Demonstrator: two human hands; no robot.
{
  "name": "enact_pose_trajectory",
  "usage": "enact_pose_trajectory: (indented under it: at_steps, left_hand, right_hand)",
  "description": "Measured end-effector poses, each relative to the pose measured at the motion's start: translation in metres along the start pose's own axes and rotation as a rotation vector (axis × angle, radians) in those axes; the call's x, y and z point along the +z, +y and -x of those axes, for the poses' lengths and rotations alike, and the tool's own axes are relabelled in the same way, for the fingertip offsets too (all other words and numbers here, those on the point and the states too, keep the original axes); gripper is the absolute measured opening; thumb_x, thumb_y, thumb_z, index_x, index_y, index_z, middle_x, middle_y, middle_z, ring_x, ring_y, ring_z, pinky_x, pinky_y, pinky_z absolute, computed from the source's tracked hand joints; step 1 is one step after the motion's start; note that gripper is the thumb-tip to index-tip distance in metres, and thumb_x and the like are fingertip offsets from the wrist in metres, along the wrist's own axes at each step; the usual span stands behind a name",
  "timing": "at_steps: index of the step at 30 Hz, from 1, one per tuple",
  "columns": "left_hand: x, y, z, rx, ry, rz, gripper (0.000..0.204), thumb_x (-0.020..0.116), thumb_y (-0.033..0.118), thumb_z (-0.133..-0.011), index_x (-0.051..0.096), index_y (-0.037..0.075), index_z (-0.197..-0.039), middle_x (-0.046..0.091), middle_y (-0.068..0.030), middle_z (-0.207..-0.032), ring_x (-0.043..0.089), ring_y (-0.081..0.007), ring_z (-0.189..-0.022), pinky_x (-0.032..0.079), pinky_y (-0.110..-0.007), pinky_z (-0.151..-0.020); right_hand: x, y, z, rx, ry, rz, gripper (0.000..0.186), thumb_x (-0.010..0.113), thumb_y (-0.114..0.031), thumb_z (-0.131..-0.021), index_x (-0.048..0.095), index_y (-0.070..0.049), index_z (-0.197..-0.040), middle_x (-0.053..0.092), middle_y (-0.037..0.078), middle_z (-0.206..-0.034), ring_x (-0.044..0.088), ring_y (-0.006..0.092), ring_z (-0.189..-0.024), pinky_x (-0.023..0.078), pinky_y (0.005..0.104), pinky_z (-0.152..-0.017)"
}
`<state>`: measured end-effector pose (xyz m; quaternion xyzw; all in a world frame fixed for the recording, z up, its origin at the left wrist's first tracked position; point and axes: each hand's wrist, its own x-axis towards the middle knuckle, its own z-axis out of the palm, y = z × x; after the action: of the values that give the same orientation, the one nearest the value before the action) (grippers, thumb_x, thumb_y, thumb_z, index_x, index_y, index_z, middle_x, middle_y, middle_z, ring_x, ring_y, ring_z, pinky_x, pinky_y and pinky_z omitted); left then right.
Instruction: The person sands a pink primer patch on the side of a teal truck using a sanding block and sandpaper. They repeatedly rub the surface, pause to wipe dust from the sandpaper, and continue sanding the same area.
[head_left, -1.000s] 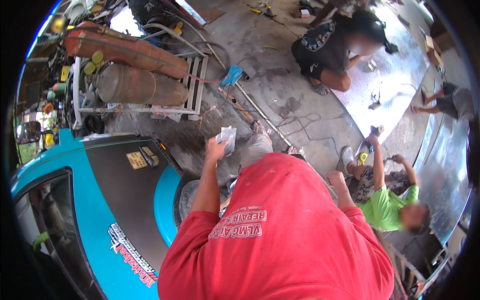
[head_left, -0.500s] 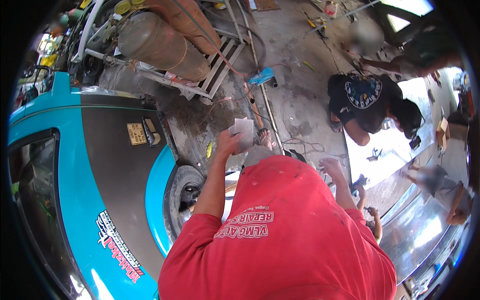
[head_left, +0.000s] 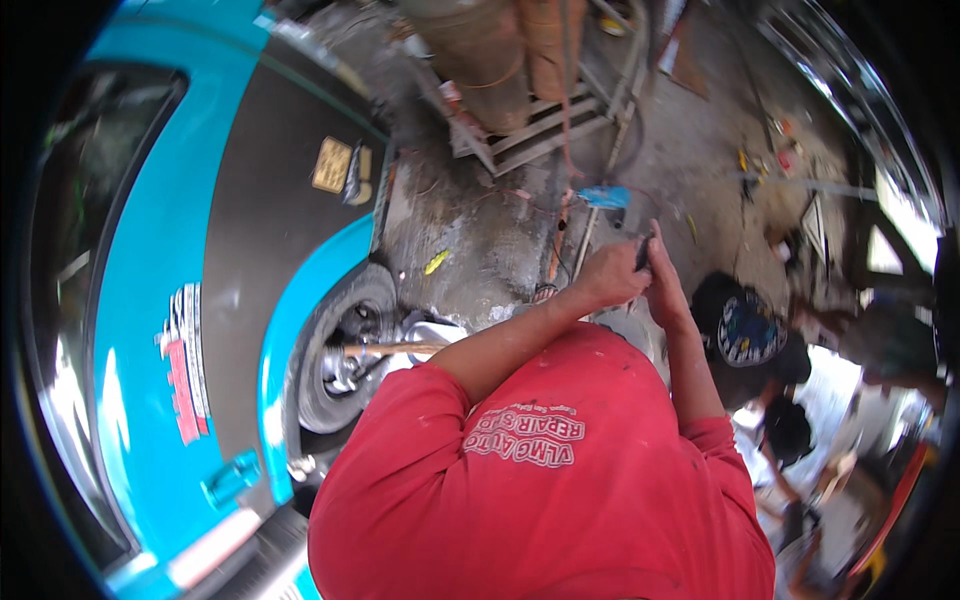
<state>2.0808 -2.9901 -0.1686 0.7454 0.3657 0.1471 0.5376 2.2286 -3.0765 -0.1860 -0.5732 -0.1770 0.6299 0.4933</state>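
Observation:
In front of my belly my two hands have come together. My left hand [head_left: 612, 276] is closed around a thin dark sheet [head_left: 642, 254] that looks like sandpaper; only a small edge of it shows. My right hand [head_left: 664, 284] lies against it from the other side, its fingers stretched straight and pointing away from me. How much of the sheet lies between the palms is hidden. Beyond my hands a blue power tool [head_left: 604, 196] rests on the floor.
At my left stands a turquoise vehicle [head_left: 150, 330] with a wheel [head_left: 345, 345] exposed. Large gas cylinders [head_left: 485, 75] stand in a metal rack ahead. Hoses and a long pipe [head_left: 588, 240] cross the floor. At the right a person in a black shirt [head_left: 735, 325] bends low, with others nearby.
My left hand has brought the grey sheet rightward to meet my right hand, which was apart before. The view has turned, so the vehicle and co-workers appear shifted.

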Motion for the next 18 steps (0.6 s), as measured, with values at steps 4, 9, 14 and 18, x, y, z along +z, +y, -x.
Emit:
enact_pose_trajectory:
  at_steps: [4, 9, 14, 18]
  left_hand:
    - [0.002, 0.017, -0.025, -0.122, -0.002, 0.056, 0.040, 0.076, 0.032, -0.087, 0.069, 0.005, -0.115, 0.074, -0.0234, -0.098, 0.071, -0.0464, -0.096, 0.056, -0.051, -0.084]
    - [0.031, 0.043, -0.039, -0.101, 0.243, 0.082, 0.045, 0.076, 0.033, -0.091, 0.064, 0.002, -0.122, 0.074, -0.0200, -0.091, 0.074, -0.0402, -0.090, 0.057, -0.048, -0.081]
    - [0.038, 0.075, -0.028, -0.109, 0.300, 0.182, 0.037, 0.071, 0.028, -0.099, 0.068, 0.002, -0.125, 0.074, -0.0157, -0.087, 0.076, -0.0302, -0.088, 0.057, -0.043, -0.079]
    - [0.036, 0.106, -0.029, 0.330, 0.576, -0.006, 0.030, 0.072, 0.024, -0.098, 0.072, 0.004, -0.121, 0.076, -0.0164, -0.102, 0.075, -0.0349, -0.094, 0.058, -0.044, -0.080]
  right_hand:
    - [-0.027, -0.026, -0.035, 0.062, -0.218, -0.148, 0.078, 0.056, -0.049, -0.110, 0.019, -0.023, -0.174, 0.054, 0.006, -0.154, 0.059, 0.0210, -0.134, 0.051, 0.0422, -0.106]
    - [-0.069, -0.066, -0.057, 0.082, -0.350, -0.083, 0.067, 0.050, -0.042, -0.113, 0.025, -0.020, -0.171, 0.062, 0.006, -0.137, 0.064, 0.0225, -0.124, 0.048, 0.0436, -0.110]
    - [-0.086, -0.100, -0.070, 0.246, -0.340, -0.285, 0.070, 0.051, -0.056, -0.109, 0.035, -0.018, -0.166, 0.059, 0.014, -0.145, 0.061, 0.0355, -0.132, 0.048, 0.0532, -0.113]
    - [-0.057, -0.137, -0.083, 0.136, -0.483, -0.414, 0.075, 0.050, -0.065, -0.107, 0.037, -0.018, -0.165, 0.059, 0.015, -0.146, 0.063, 0.0411, -0.127, 0.050, 0.0561, -0.110]
